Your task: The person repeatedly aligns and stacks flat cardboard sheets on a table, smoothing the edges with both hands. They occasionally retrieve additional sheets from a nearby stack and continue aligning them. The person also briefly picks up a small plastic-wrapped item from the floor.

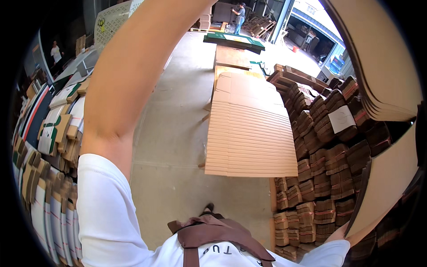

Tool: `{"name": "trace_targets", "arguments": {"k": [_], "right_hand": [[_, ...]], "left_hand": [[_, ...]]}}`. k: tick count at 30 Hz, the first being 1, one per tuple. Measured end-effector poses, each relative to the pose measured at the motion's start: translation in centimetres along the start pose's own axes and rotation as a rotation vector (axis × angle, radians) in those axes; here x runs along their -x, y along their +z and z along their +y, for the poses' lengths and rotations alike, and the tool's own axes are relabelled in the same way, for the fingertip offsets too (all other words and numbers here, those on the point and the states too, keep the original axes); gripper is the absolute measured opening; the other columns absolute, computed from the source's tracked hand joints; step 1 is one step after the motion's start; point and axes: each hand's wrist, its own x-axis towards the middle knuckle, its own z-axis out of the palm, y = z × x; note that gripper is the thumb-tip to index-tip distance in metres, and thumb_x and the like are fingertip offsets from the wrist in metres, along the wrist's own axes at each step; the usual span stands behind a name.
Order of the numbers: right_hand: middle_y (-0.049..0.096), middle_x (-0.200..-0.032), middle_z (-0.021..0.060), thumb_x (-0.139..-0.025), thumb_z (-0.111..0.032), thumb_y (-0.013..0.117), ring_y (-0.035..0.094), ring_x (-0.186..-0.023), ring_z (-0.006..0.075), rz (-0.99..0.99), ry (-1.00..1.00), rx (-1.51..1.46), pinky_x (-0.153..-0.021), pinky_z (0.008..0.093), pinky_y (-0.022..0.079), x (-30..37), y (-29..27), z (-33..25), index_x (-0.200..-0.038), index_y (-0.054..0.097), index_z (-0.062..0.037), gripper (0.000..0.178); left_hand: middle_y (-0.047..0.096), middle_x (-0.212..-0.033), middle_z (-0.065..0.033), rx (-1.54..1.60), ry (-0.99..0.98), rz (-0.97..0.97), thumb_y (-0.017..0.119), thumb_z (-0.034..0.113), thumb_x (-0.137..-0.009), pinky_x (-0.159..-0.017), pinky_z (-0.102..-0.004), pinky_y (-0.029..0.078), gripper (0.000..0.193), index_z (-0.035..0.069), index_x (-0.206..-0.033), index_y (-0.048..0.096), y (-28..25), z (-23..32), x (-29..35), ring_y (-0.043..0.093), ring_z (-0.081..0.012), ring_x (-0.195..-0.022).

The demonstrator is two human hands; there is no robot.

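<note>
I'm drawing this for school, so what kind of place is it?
Probably a cardboard packaging workshop or warehouse. Flat cardboard sheets lie overlapped in a long row, bundles of brown cardboard are piled on the right, and a wooden pallet sits near their far end.

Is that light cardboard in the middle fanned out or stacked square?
Fanned out: the light cardboard shows many parallel edges, one behind another, its sheets overlapping.

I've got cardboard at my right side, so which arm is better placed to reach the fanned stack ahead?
Probably the left arm: raised forward, nothing covering it. The right arm is partly hidden behind cardboard. Both hands are out of view.
</note>
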Motion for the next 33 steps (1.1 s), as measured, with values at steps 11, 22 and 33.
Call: {"name": "trace_targets", "arguments": {"k": [11, 22, 33], "right_hand": [[0.063, -0.138, 0.0173, -0.107, -0.027, 0.05, 0.061, -0.122, 0.0291, 0.015, -0.012, -0.098, -0.107, 0.0394, 0.048, -9.0, -2.7, 19.9, -0.136, 0.058, 0.0033, 0.042], [0.068, -0.131, 0.0158, -0.103, -0.029, 0.058, 0.063, -0.12, 0.0303, 0.132, -0.078, -0.031, -0.105, 0.0422, 0.05, -15.2, 7.7, 38.1, -0.131, 0.062, 0.0001, 0.041], [0.071, -0.115, 0.0094, -0.098, -0.017, 0.065, 0.068, -0.108, 0.0236, 0.385, -0.303, 0.102, -0.097, 0.0367, 0.056, -21.1, 12.7, 57.8, -0.124, 0.064, -0.0018, 0.03]], "left_hand": [[0.06, -0.136, -0.0243, -0.108, -0.185, 0.18, 0.057, -0.001, -0.097, -0.112, -0.0451, 0.051, 0.045, -0.011, -0.14, 0.046, -19.4, 2.0, 4.3, 0.062, -0.0316, -0.127], [0.065, -0.129, -0.0251, -0.001, -0.272, 0.23, 0.055, 0.002, -0.098, -0.106, -0.0437, 0.056, 0.042, -0.011, -0.137, 0.048, -46.2, -1.5, 7.4, 0.068, -0.0321, -0.118], [0.058, -0.144, -0.0154, 0.139, -0.389, 0.531, 0.049, 0.007, -0.106, -0.117, -0.0396, 0.045, 0.037, -0.004, -0.141, 0.052, -71.6, -19.2, 14.5, 0.057, -0.0261, -0.132]]}}
